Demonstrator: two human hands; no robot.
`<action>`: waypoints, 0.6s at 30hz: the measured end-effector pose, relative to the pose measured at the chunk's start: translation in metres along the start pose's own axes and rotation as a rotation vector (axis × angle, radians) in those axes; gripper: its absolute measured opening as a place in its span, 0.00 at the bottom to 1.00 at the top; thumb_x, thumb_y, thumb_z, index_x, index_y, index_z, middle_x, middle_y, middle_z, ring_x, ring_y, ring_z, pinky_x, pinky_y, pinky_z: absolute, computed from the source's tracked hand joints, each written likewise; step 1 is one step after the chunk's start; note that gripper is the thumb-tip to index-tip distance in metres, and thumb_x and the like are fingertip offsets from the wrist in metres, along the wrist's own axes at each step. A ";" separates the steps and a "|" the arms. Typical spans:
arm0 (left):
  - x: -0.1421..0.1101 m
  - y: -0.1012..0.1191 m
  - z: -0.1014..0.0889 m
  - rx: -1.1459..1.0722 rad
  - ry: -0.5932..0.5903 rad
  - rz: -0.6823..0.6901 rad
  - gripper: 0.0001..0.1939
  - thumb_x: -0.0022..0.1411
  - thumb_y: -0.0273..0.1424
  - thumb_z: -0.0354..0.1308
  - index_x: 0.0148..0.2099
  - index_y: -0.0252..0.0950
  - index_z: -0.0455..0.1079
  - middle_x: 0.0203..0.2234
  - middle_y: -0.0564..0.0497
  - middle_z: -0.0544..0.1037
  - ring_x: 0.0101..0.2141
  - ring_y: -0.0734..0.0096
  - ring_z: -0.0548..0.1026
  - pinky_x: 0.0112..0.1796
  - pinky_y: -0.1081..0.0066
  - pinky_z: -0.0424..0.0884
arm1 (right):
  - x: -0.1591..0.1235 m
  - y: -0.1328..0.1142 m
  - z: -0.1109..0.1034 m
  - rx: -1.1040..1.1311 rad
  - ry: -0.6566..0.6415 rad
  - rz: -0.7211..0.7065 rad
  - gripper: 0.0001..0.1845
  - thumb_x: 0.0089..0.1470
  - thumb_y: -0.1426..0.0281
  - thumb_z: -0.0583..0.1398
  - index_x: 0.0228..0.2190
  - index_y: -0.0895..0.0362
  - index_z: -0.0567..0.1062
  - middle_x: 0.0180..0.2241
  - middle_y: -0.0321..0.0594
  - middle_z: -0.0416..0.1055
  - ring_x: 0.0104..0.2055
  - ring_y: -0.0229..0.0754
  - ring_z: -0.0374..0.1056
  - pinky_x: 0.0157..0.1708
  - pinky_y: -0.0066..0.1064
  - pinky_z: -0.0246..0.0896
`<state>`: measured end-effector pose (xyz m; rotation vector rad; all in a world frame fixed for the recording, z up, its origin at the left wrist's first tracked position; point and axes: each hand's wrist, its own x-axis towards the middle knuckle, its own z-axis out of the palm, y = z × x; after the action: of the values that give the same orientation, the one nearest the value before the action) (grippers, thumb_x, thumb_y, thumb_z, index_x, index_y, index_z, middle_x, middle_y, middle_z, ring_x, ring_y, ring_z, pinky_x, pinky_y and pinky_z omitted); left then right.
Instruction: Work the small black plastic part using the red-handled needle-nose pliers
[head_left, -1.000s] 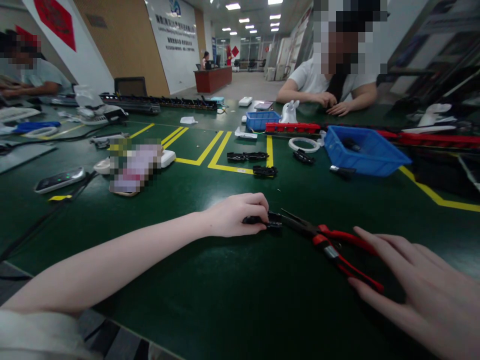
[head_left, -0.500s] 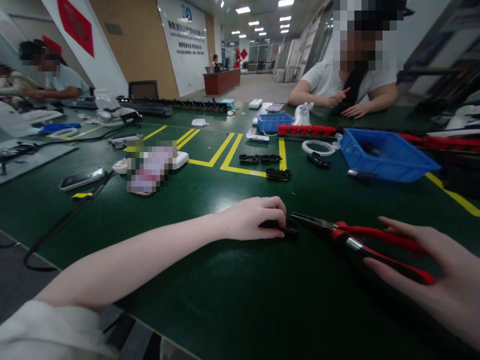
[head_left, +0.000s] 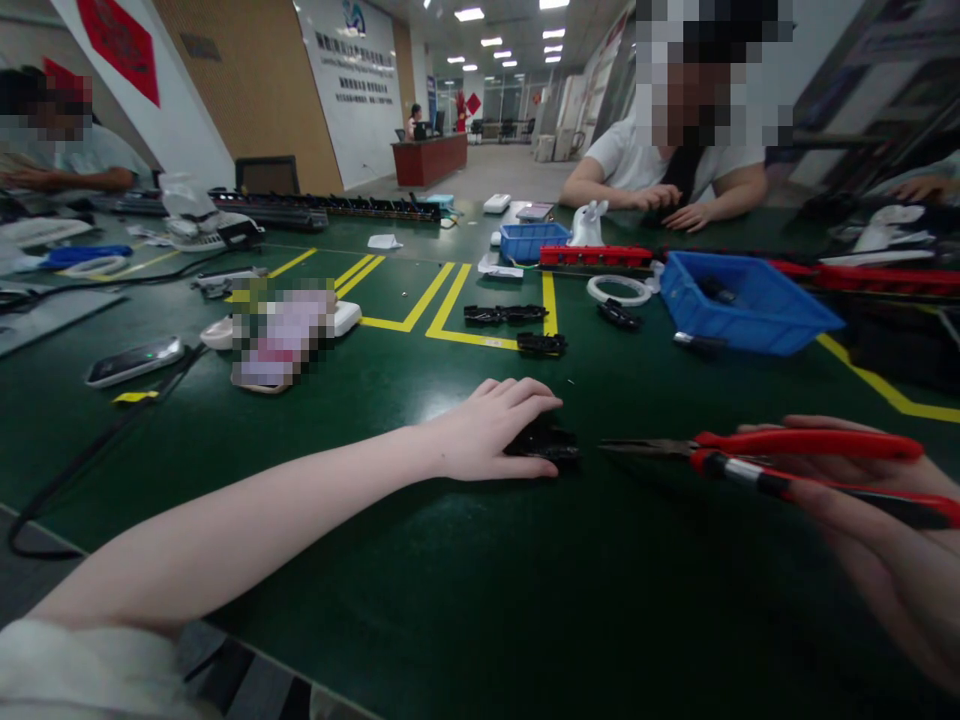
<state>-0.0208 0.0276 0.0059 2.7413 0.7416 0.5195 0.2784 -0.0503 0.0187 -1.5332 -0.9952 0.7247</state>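
My left hand (head_left: 491,425) rests on the green table, its fingers stretched out and thumb apart. Between the thumb and fingers lies a small black plastic part (head_left: 551,443), partly hidden under the palm. In my right hand (head_left: 862,530) at the right edge are long-nose pliers (head_left: 731,455) with red and black handles, the thumb over the lower handle. The jaws look closed and point left toward the black part, a short gap away from it.
More black parts (head_left: 506,314) lie by the yellow tape. A blue bin (head_left: 757,310) stands to the right, beside a white ring of tape (head_left: 619,290). Leftward are a phone (head_left: 281,345), a handheld device (head_left: 135,362) and a black cable (head_left: 82,460). A person (head_left: 667,170) sits opposite.
My left fingers have straightened and spread from around the black part. The pliers have turned more level and shifted right, and their handles lie differently in my right hand. The view has shifted slightly.
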 end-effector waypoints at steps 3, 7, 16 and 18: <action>0.000 0.000 0.000 0.031 -0.023 -0.005 0.24 0.64 0.46 0.56 0.54 0.34 0.64 0.51 0.43 0.68 0.48 0.59 0.68 0.50 0.60 0.64 | -0.004 -0.010 0.007 0.146 0.028 0.224 0.37 0.11 0.65 0.73 0.34 0.48 0.78 0.35 0.36 0.78 0.41 0.45 0.76 0.36 0.21 0.72; 0.000 0.003 -0.001 -0.024 -0.028 -0.023 0.20 0.64 0.43 0.57 0.50 0.34 0.65 0.44 0.46 0.73 0.42 0.64 0.71 0.40 0.68 0.67 | -0.007 -0.015 0.010 0.266 0.052 0.322 0.32 0.12 0.67 0.73 0.31 0.51 0.79 0.35 0.39 0.79 0.45 0.46 0.75 0.34 0.18 0.71; -0.003 0.031 -0.003 -0.267 -0.201 -0.058 0.17 0.65 0.44 0.53 0.45 0.35 0.64 0.24 0.56 0.72 0.22 0.76 0.69 0.24 0.76 0.60 | -0.026 -0.017 0.009 0.345 -0.032 0.288 0.27 0.18 0.62 0.73 0.30 0.49 0.79 0.40 0.42 0.79 0.47 0.52 0.74 0.38 0.29 0.73; -0.003 0.036 -0.001 -0.268 -0.196 -0.055 0.17 0.63 0.45 0.54 0.43 0.36 0.63 0.22 0.58 0.70 0.20 0.76 0.68 0.23 0.76 0.57 | -0.031 -0.020 0.010 0.330 -0.064 0.303 0.28 0.19 0.59 0.73 0.30 0.48 0.79 0.39 0.42 0.79 0.45 0.53 0.75 0.37 0.32 0.73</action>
<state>-0.0082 -0.0038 0.0182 2.4714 0.6456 0.3066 0.2521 -0.0725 0.0339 -1.3868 -0.6538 1.0992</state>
